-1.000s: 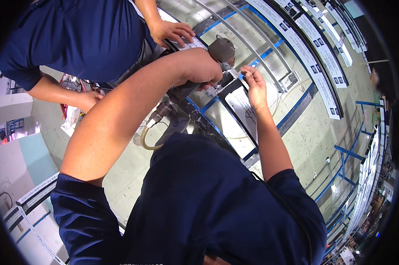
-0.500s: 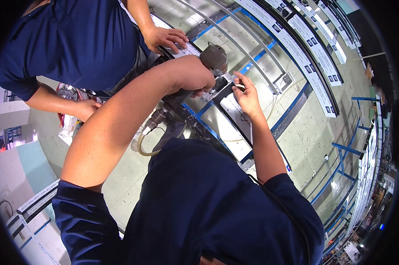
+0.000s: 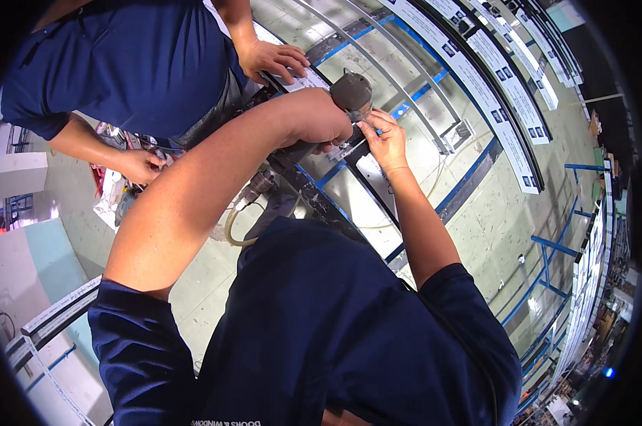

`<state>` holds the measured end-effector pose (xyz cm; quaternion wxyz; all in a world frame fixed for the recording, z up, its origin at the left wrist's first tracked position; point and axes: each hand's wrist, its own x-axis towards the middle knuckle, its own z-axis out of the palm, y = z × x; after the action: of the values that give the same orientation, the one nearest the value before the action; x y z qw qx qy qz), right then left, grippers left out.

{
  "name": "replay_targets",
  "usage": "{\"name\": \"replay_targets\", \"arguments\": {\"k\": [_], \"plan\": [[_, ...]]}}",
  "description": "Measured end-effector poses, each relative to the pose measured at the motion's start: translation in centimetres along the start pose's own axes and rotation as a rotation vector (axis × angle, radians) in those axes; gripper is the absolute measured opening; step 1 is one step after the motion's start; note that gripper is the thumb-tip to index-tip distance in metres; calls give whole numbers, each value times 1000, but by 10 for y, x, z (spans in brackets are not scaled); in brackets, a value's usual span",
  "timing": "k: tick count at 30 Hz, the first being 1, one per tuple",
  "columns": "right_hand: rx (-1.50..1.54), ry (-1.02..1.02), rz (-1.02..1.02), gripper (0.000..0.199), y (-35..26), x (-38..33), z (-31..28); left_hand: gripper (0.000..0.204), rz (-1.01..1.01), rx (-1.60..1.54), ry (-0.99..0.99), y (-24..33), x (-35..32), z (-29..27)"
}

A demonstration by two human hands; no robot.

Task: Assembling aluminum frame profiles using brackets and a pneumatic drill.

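Note:
My left hand grips a dark grey air tool with a rounded end, its fingers partly hidden behind my wrist and the handle. A hose fitting hangs below the handle, with a pale hose curving from it. Beside the tool's front, my right hand has thumb and fingertips drawn together; whatever they pinch is too small to name. Under both hands runs a long black profile with white film.
Across from me, a co-worker's hand rests on the profile; their other hand hangs by a cluttered spot at left. Blue-framed racks stand on the floor. Long white-filmed profiles lie at upper right, and another profile at lower left.
My right hand has moved left to the tool's front, and its spread fingers have come together. My left hand stays on the tool. The co-worker's lower hand has shifted slightly.

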<state>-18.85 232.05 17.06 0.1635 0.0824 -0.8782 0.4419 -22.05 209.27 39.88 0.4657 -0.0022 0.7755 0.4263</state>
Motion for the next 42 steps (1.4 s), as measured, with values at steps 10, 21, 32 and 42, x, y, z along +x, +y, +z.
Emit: {"name": "replay_targets", "arguments": {"k": [10,21,32,42], "plan": [[118,6,90,20,-5,-5,2,18,-12,-5,33,8,-11,2],[70,-6,80,22,-9,-3,-3,13,79,54,177,6,-12,6],[438,-27,192,37,8,-4,-13,25,183,73,173,-2,-14,10],[669,-337,470,28,45,8,-4,19,273,-31,273,-27,-35,5]]}}
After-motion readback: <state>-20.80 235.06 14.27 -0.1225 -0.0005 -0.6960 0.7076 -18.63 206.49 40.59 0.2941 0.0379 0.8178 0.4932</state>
